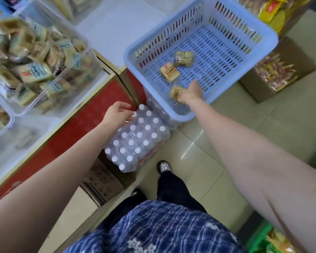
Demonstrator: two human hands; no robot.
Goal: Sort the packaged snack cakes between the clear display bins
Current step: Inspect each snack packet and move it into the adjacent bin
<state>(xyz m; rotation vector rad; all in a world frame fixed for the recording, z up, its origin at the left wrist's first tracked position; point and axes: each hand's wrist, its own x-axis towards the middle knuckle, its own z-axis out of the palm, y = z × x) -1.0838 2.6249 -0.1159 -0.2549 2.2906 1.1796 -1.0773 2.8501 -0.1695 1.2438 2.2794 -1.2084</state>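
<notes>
A light blue slotted basket [263, 39] sits on stacked water packs at the upper right. Two wrapped yellow snack cakes [169, 72] [184, 58] lie on its floor. My right hand [192, 92] reaches over the basket's near wall and holds a third wrapped snack cake [177, 93]. My left hand [118, 113] hovers with relaxed fingers and holds nothing, above a shrink-wrapped pack of water bottles [137, 139]. A clear display bin [91, 52] on the counter at the upper left is full of wrapped snack cakes [33, 70].
A red-fronted counter [71, 128] runs along the left with more clear bins. Cardboard boxes [100, 181] stand under it. An open carton of packaged snacks [275, 70] sits on the tiled floor at the right. My feet and legs are below.
</notes>
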